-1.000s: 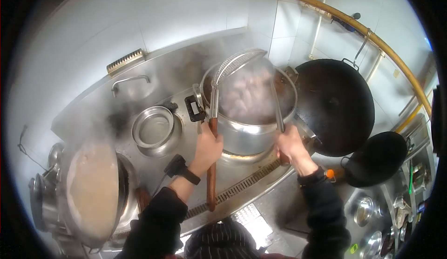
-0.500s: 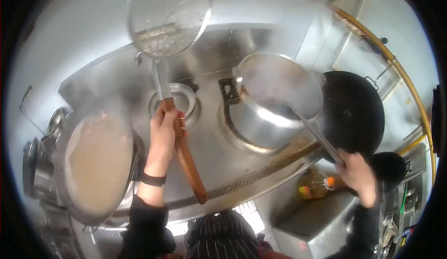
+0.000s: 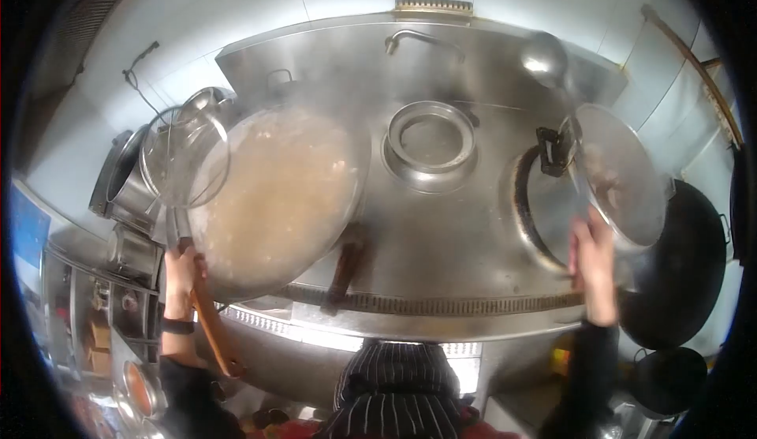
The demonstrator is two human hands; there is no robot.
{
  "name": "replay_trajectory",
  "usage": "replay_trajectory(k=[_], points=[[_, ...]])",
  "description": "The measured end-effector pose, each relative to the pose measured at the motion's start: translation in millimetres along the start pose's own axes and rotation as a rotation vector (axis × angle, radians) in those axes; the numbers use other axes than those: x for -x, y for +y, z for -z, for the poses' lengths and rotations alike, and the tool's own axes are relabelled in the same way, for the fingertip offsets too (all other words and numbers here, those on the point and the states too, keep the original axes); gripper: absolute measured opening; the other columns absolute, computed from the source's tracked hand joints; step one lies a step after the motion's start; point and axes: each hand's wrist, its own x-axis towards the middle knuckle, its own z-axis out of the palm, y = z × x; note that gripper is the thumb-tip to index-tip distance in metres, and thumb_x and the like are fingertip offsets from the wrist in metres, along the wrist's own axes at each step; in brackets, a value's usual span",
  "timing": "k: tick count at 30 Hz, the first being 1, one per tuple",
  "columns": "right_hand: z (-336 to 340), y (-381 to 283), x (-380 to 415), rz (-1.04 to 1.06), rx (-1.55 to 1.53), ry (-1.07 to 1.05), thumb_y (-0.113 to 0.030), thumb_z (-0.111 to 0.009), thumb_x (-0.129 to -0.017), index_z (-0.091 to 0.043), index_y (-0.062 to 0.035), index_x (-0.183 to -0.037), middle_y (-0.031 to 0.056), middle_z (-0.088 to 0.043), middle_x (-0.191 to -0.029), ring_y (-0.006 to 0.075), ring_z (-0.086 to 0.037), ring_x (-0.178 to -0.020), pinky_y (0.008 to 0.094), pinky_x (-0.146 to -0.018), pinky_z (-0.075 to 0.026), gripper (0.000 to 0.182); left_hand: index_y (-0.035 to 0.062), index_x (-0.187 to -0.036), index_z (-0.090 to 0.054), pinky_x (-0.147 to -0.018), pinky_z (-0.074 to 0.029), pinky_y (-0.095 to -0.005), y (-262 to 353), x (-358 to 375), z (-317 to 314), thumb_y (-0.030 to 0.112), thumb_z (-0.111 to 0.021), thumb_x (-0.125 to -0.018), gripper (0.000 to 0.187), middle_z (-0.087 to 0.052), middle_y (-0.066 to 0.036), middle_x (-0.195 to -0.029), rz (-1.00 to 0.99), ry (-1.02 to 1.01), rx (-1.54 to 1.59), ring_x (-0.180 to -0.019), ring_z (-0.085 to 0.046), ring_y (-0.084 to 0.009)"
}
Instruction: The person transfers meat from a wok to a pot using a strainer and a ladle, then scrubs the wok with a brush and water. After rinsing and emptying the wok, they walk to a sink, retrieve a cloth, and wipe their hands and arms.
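Note:
My left hand (image 3: 183, 275) is wrapped round the wooden handle of a round mesh strainer (image 3: 186, 163), held at the left edge of a large wok (image 3: 361, 172) of steaming, cloudy broth (image 3: 272, 194). I cannot make out anything in the mesh. In my right hand (image 3: 593, 264) is the handle of a metal ladle (image 3: 544, 60), whose bowl points up and away from me. That hand is beside a deep metal pot (image 3: 643, 151) with brownish pieces (image 3: 605, 180) inside. Blur and steam hide some detail.
A round metal burner ring (image 3: 431, 136) sits between the wok and the pot, below a tap (image 3: 426, 37). A black wok (image 3: 682, 273) stands at the right. Stacked metal pots (image 3: 118, 171) line the left. A slotted drain (image 3: 441, 306) runs along the stove's front.
My view has turned left. The strainer has moved from above the stove's middle to the broth wok's left side. The ladle has come out of the pot and is raised.

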Motion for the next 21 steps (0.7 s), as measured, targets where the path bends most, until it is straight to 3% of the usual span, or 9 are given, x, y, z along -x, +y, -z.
replay_trajectory(k=[3,10,11,12,13,14,15,17,21], points=[[-85.8,-6.7,-71.7,0.018,-0.004,-0.179,-0.013,-0.055,-0.094,-0.053,0.0007,-0.087,0.0009,-0.046,-0.055,0.0132,-0.046,-0.037,0.0318,-0.036,-0.036,0.015,-0.0043,-0.072,-0.054,-0.038,-0.044,-0.0326,-22.1,-31.4,51.8,0.007,-0.052,-0.084,0.017,-0.056,-0.011,-0.059,0.042,0.032,-0.092,-0.041,-0.052,-0.0186],[-194.6,10.6,-185.2,0.065,0.284,-0.161,-0.013,-0.054,-0.090,-0.059,0.0066,-0.097,0.0221,-0.062,-0.065,0.0333,-0.064,-0.049,0.0445,-0.052,-0.050,0.022,0.0005,-0.085,-0.048,-0.034,-0.043,-0.0357,-35.7,-59.7,90.6,0.017,-0.045,-0.096,0.020,-0.052,-0.010,-0.060,0.069,0.118,-0.442,-0.042,-0.051,-0.0197],[-202.3,34.5,-178.0,0.421,0.401,-0.083,-0.014,-0.055,-0.089,-0.059,0.0060,-0.101,0.0230,-0.062,-0.067,0.0351,-0.065,-0.054,0.0445,-0.055,-0.051,0.023,-0.0013,-0.087,-0.049,-0.034,-0.043,-0.0379,-44.7,-73.8,94.3,0.016,-0.046,-0.095,0.019,-0.052,-0.013,-0.058,0.021,0.139,-0.480,-0.041,-0.052,-0.0237],[-204.9,67.1,-158.4,0.772,0.507,0.006,-0.014,-0.055,-0.089,-0.059,0.0054,-0.104,0.0240,-0.063,-0.069,0.0369,-0.067,-0.059,0.0445,-0.058,-0.051,0.025,-0.0018,-0.087,-0.052,-0.040,-0.047,-0.0419,-45.2,-85.0,90.8,0.015,-0.049,-0.092,0.018,-0.057,-0.015,-0.062,-0.016,0.165,-0.661,-0.043,-0.056,-0.0297],[-198.3,64.5,-123.4,0.336,0.376,-0.170,-0.015,-0.055,-0.089,-0.058,0.0034,-0.112,0.0257,-0.064,-0.076,0.0393,-0.068,-0.071,0.0476,-0.065,-0.051,0.030,0.0003,-0.079,-0.061,-0.049,-0.051,-0.0444,-122.4,-159.7,145.2,0.016,-0.056,-0.086,0.018,-0.064,-0.015,-0.068,-0.647,-0.097,-1.366,-0.053,-0.062,-0.0334],[-185.7,27.4,-73.9,0.078,0.392,-0.232,-0.017,-0.055,-0.090,-0.056,0.0037,-0.117,0.0278,-0.064,-0.082,0.0410,-0.067,-0.079,0.0480,-0.071,-0.050,0.034,0.0045,-0.068,-0.067,-0.055,-0.052,-0.0443,-127.3,-169.8,135.6,0.021,-0.062,-0.079,0.021,-0.068,-0.012,-0.070,-0.593,0.063,-1.218,-0.061,-0.065,-0.0316],[-176.7,70.9,-69.0,0.186,0.449,-0.181,-0.014,-0.055,-0.091,-0.055,0.0034,-0.126,0.0281,-0.064,-0.082,0.0364,-0.069,-0.075,0.0437,-0.068,-0.050,0.039,0.0071,-0.064,-0.069,-0.053,-0.051,-0.0428,-100.6,-164.9,106.4,0.020,-0.065,-0.076,0.018,-0.067,-0.012,-0.066,-0.738,-0.256,-2.109,-0.064,-0.066,-0.0304],[-152.9,100.3,-35.7,0.295,0.294,-0.149,-0.004,-0.056,-0.091,-0.049,0.0056,-0.137,0.0162,-0.059,-0.074,0.0145,-0.056,-0.064,0.0324,-0.060,-0.046,0.047,0.0044,-0.066,-0.067,-0.054,-0.051,-0.0404,-85.8,-161.8,77.6,0.016,-0.064,-0.078,0.017,-0.065,-0.012,-0.065,-0.381,-0.321,-1.687,-0.061,-0.065,-0.0293],[-113.0,116.3,28.2,-0.016,0.192,-0.154,-0.002,-0.054,-0.093,-0.047,0.0055,-0.139,0.0060,-0.053,-0.075,0.0104,-0.049,-0.064,0.0294,-0.056,-0.042,0.047,-0.0015,-0.073,-0.060,-0.053,-0.050,-0.0339,-38.1,-138.5,-8.4,0.007,-0.060,-0.084,0.014,-0.060,-0.011,-0.062,0.253,-0.389,-0.571,-0.054,-0.061,-0.0246]])
